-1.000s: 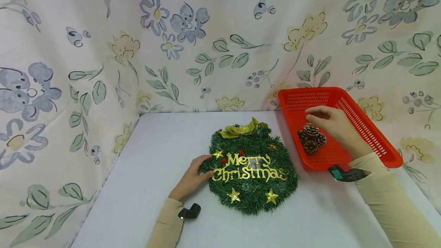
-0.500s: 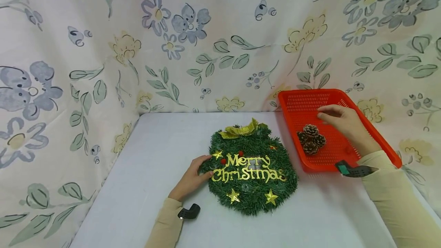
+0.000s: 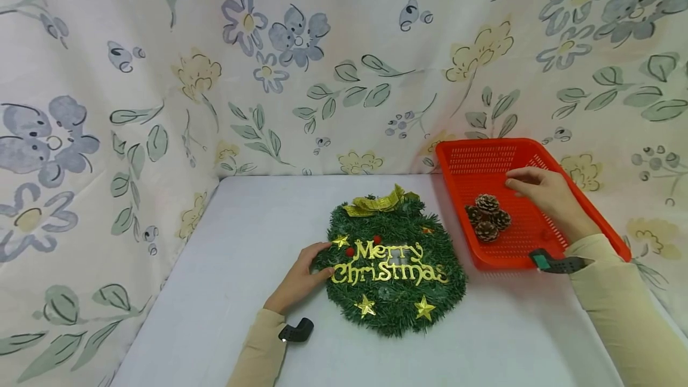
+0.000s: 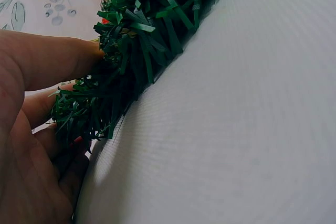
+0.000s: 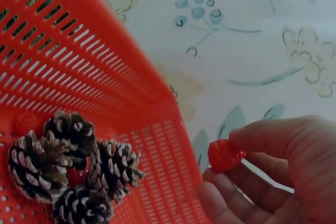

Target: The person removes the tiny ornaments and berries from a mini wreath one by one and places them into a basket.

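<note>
The green Christmas wreath lies on the table, with gold "Merry Christmas" lettering, gold stars and a gold bow. My left hand grips its left edge; in the left wrist view the thumb is on one side of the tinsel and the fingers on the other. My right hand is over the red basket. Between its thumb and fingers it pinches a small, bumpy red berry ornament, which the head view does not show clearly. Several pine cones sit clustered in the basket.
Another small red ball lies in the basket behind the pine cones. The basket stands at the table's right rear, beside the wreath. A floral curtain hangs behind the white table.
My right hand has shifted right above the basket, away from the pine cones. My left hand and the wreath stay in place.
</note>
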`<state>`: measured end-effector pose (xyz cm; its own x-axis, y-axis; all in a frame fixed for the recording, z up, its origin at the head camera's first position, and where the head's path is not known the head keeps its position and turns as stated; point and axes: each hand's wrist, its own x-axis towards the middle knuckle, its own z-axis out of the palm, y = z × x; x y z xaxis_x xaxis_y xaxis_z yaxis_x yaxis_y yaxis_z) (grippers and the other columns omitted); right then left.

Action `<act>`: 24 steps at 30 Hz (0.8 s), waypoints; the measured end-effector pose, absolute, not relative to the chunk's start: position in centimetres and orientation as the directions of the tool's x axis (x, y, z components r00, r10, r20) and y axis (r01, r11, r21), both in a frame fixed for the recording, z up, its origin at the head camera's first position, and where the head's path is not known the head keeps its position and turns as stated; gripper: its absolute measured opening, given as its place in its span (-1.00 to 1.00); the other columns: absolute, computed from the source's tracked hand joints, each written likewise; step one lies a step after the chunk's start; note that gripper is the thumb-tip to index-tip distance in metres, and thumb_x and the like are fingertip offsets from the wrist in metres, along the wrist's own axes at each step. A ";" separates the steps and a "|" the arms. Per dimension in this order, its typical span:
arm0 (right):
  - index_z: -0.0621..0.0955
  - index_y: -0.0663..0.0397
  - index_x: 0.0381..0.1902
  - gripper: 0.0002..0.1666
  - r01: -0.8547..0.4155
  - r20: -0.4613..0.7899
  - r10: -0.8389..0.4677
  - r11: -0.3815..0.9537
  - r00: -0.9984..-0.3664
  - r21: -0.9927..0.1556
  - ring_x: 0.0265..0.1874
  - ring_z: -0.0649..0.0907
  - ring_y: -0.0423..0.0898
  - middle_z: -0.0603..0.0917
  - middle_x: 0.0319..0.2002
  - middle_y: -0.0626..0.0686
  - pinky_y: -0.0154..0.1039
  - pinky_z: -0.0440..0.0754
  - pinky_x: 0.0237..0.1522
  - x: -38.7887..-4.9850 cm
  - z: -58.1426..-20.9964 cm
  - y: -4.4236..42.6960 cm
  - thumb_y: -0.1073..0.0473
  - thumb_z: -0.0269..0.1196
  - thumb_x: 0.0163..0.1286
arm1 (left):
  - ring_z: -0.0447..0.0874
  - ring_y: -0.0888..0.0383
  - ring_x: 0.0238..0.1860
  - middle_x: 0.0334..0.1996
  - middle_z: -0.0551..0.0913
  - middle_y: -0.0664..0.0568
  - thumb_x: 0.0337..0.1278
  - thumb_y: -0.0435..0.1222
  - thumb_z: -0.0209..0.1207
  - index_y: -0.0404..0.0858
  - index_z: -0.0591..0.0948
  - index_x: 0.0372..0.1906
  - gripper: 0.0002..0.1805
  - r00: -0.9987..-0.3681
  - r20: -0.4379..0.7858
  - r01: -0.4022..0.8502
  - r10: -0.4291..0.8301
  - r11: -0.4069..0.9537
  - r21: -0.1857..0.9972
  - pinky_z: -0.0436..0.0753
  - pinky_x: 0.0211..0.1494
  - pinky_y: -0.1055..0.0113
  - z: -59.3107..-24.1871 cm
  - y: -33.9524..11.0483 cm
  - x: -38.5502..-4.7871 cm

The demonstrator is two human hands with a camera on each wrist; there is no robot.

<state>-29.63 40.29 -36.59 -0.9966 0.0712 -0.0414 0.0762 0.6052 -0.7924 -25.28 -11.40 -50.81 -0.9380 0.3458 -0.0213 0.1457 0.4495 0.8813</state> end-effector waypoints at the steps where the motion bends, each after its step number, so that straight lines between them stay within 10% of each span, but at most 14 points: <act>1: 0.49 0.10 0.32 -0.27 0.081 -0.045 0.073 0.607 -0.996 -0.791 -0.28 0.57 -0.52 0.54 -0.28 -0.59 0.39 0.40 0.29 -29.7 -36.7 40.5 -0.30 0.18 0.46 | 0.08 -0.16 0.60 0.55 0.19 -0.14 0.37 -0.18 0.26 -0.02 0.34 0.51 -0.33 -0.938 -0.022 0.146 0.347 0.452 0.880 0.15 0.61 -0.22 -50.8 -11.4 -25.3; 10: 0.47 0.14 0.36 -0.23 0.123 -0.084 0.091 0.634 -0.992 -0.764 -0.26 0.58 -0.46 0.56 -0.21 -0.50 0.35 0.44 0.26 -29.9 -37.6 41.8 -0.30 0.16 0.47 | 0.07 -0.15 0.61 0.56 0.18 -0.13 0.37 -0.16 0.26 0.00 0.32 0.52 -0.32 -0.934 -0.029 0.145 0.356 0.452 0.880 0.15 0.62 -0.20 -50.8 -11.5 -25.2; 17: 0.41 0.19 0.40 -0.26 0.138 -0.119 0.076 0.686 -0.990 -0.715 0.02 0.61 0.05 0.52 0.27 0.33 0.33 0.48 0.21 -30.1 -38.3 42.1 -0.25 0.08 0.55 | 0.07 -0.12 0.61 0.56 0.18 -0.10 0.36 -0.17 0.26 0.04 0.34 0.51 -0.33 -0.938 -0.021 0.150 0.347 0.456 0.877 0.15 0.61 -0.21 -50.8 -11.5 -25.3; 24: 0.37 0.25 0.42 -0.26 0.136 -0.148 0.042 0.693 -0.988 -0.708 0.19 0.49 0.36 0.44 0.30 0.44 0.38 0.47 0.23 -29.7 -38.5 41.9 -0.22 0.02 0.59 | 0.07 -0.13 0.61 0.55 0.19 -0.11 0.36 -0.20 0.26 0.00 0.34 0.51 -0.33 -0.935 -0.019 0.153 0.354 0.454 0.878 0.16 0.61 -0.20 -50.9 -11.5 -25.3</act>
